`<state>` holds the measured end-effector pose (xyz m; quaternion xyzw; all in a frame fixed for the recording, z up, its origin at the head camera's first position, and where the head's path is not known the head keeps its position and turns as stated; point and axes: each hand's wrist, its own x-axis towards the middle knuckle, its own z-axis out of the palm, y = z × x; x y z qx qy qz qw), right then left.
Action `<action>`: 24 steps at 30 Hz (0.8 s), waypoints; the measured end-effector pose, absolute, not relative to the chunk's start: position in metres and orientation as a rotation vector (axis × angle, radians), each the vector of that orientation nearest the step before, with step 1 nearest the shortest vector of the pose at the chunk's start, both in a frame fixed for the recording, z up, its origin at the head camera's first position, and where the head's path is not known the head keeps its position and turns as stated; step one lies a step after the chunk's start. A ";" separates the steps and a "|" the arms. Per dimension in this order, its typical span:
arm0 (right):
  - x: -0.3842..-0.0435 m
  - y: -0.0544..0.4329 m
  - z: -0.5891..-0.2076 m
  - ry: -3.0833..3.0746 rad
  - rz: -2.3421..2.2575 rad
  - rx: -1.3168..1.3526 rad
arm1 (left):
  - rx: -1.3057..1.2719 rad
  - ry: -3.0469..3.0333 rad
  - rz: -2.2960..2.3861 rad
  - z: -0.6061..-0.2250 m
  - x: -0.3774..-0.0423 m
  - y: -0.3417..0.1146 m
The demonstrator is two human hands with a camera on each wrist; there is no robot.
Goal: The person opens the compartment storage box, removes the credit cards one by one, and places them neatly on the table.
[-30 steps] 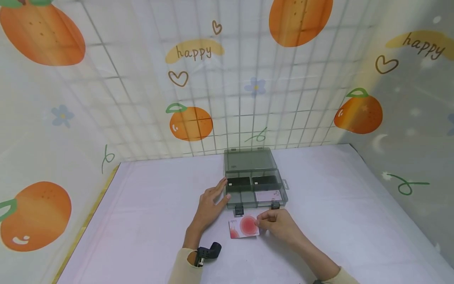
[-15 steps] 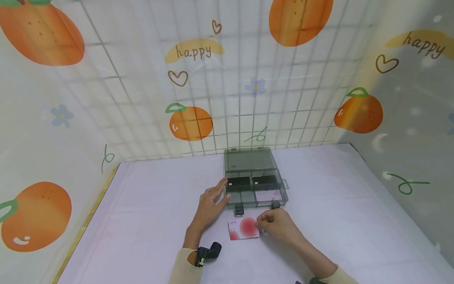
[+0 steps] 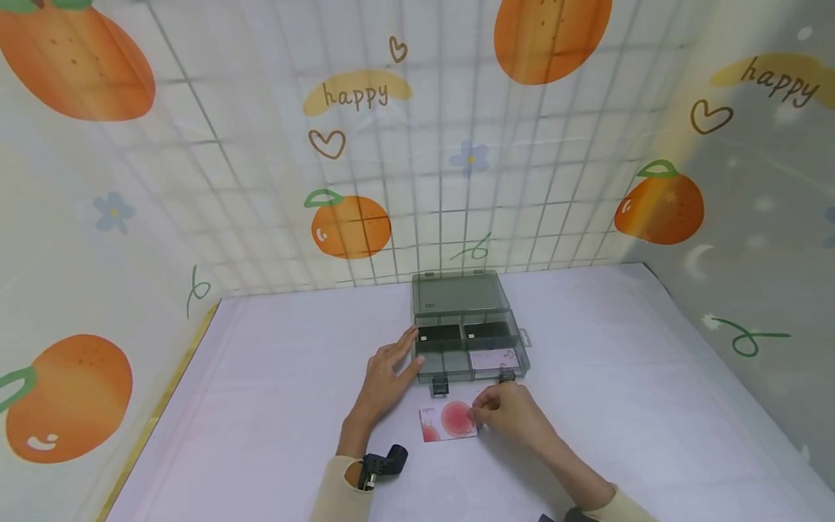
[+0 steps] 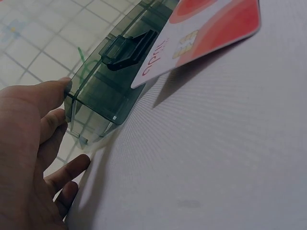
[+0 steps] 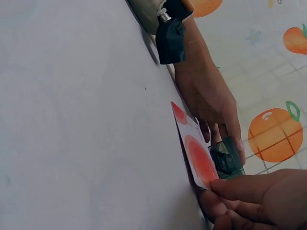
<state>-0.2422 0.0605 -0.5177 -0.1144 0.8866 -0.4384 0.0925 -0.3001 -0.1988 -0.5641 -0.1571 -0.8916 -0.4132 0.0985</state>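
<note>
My right hand [image 3: 512,409] pinches the right edge of a pink-and-white bank card [image 3: 449,421] between thumb and fingers. The card, with its chip showing in the left wrist view [image 4: 186,44], is held just above the table and casts a shadow. Behind it stands a translucent grey-green divided plastic case [image 3: 457,365], its lid [image 3: 459,294] raised back. Two black cards [image 3: 439,338] lie in the rear compartments, and a pale pink card [image 3: 493,359] in the front right one. With fingers extended, my left hand [image 3: 385,380] rests against the case's left side, thumb on its corner.
The case's two front latches [image 3: 440,386] hang toward the card. White cloth covers the table [image 3: 293,406]. A printed curtain [image 3: 261,145] with oranges hangs behind and along both sides. A black wrist camera [image 3: 385,464] is strapped on the left wrist.
The card and right hand have shifted very slightly, the card coming a little nearer to me. The left hand and the case have stayed in place.
</note>
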 end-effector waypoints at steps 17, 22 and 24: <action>-0.249 0.067 -0.516 2.677 -1.273 -0.511 | -0.473 -2.628 -1.229 -0.564 -0.299 -0.199; -0.262 0.074 -0.501 2.694 -1.327 -0.606 | -0.477 -2.615 -1.241 -0.562 -0.299 -0.198; -0.270 0.075 -0.495 2.729 -1.332 -0.628 | -0.476 -2.613 -1.244 -0.562 -0.299 -0.198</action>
